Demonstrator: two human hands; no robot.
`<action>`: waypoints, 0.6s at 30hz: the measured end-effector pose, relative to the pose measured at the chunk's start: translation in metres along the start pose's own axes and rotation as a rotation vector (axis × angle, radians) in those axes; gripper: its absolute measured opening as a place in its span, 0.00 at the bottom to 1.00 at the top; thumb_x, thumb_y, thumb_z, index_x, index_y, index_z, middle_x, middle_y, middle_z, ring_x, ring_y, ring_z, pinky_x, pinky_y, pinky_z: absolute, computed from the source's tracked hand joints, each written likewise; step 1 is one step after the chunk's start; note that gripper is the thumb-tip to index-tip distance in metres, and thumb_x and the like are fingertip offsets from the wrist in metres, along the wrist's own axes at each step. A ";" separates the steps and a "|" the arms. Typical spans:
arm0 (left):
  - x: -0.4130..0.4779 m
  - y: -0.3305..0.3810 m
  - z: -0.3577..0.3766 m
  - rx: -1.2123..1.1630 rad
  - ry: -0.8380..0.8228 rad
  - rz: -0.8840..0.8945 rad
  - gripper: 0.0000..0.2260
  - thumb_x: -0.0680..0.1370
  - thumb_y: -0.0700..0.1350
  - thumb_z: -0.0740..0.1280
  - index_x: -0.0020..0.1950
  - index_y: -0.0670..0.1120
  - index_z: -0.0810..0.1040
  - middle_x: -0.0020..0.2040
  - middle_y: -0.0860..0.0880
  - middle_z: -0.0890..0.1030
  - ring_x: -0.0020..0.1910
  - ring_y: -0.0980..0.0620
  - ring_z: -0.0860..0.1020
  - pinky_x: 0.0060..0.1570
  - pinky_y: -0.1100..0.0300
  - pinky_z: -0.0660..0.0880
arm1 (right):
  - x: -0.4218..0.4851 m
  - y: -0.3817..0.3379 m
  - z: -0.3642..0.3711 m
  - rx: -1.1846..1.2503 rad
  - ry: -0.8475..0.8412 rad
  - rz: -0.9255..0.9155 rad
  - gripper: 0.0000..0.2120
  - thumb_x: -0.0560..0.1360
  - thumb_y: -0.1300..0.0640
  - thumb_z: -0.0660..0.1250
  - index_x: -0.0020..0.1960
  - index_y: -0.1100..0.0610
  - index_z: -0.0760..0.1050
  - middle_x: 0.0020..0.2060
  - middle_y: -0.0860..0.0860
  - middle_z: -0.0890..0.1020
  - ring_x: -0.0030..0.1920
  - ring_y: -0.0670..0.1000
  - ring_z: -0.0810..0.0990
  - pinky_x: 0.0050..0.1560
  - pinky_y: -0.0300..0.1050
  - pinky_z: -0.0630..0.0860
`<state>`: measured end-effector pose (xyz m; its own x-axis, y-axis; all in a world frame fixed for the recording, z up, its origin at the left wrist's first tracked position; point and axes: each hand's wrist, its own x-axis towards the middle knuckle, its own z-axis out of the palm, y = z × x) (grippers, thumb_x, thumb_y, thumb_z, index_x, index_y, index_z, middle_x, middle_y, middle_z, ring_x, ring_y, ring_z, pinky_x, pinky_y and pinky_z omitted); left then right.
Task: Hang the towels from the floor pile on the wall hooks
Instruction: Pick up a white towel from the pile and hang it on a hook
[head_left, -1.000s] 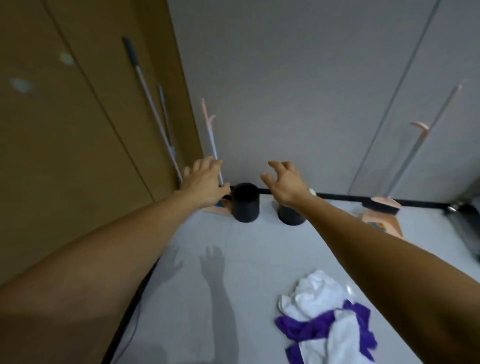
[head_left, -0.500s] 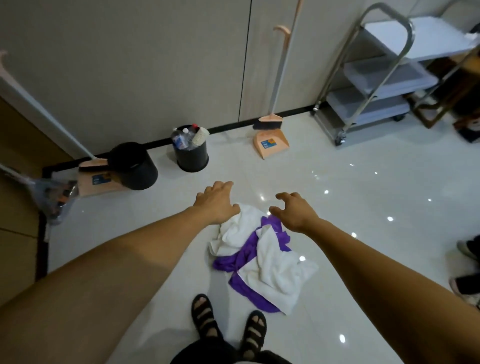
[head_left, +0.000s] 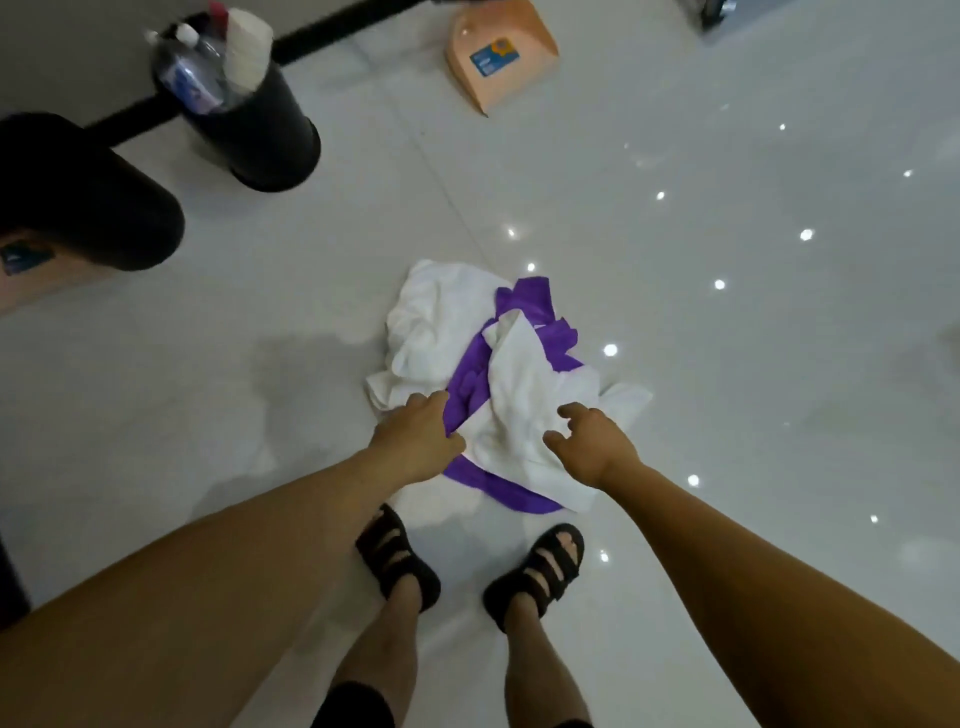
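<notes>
A crumpled pile of white towels (head_left: 436, 322) and a purple towel (head_left: 535, 312) lies on the glossy white floor just in front of my feet. My left hand (head_left: 415, 436) reaches down to the pile's near left edge, its fingertips touching the purple and white cloth. Over the near white towel (head_left: 519, 405) my right hand (head_left: 592, 447) has loosely curled fingers, and I see no cloth gripped in them. No wall hooks are in view.
A black bin (head_left: 260, 135) stuffed with bottles stands at the back left, beside a second black bin (head_left: 88, 208). An orange dustpan (head_left: 498, 57) lies at the back, another (head_left: 31, 275) at the left edge. My sandalled feet (head_left: 400, 561) stand close behind the pile.
My view has tipped from the wall down to the floor. Both hands have dropped from in front of the wall onto the near side of the towel pile.
</notes>
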<state>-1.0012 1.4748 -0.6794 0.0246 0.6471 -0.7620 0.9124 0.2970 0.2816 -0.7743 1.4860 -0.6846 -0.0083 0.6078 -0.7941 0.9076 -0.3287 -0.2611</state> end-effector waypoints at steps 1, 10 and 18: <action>0.020 0.001 0.022 0.003 -0.018 0.005 0.30 0.76 0.56 0.62 0.74 0.49 0.58 0.70 0.43 0.66 0.66 0.41 0.68 0.61 0.47 0.70 | 0.019 0.016 0.017 0.009 -0.019 0.024 0.27 0.79 0.45 0.61 0.74 0.54 0.63 0.69 0.56 0.71 0.64 0.57 0.74 0.62 0.49 0.72; 0.189 -0.007 0.167 0.009 -0.008 0.070 0.24 0.76 0.53 0.61 0.70 0.47 0.64 0.65 0.43 0.70 0.62 0.41 0.71 0.58 0.45 0.71 | 0.184 0.109 0.143 -0.008 0.012 0.187 0.24 0.79 0.46 0.59 0.70 0.57 0.64 0.64 0.55 0.70 0.60 0.58 0.74 0.54 0.50 0.73; 0.218 -0.034 0.201 -0.061 0.008 0.034 0.25 0.78 0.52 0.61 0.73 0.47 0.62 0.69 0.44 0.68 0.63 0.42 0.71 0.58 0.45 0.72 | 0.233 0.120 0.193 -0.171 0.058 0.254 0.04 0.74 0.62 0.58 0.43 0.56 0.69 0.38 0.51 0.76 0.40 0.53 0.75 0.38 0.44 0.71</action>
<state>-0.9443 1.4646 -0.9722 0.0514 0.6626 -0.7472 0.8846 0.3170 0.3420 -0.7482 1.4488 -1.0072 0.2472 0.5635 -0.7883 0.9351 -0.3520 0.0416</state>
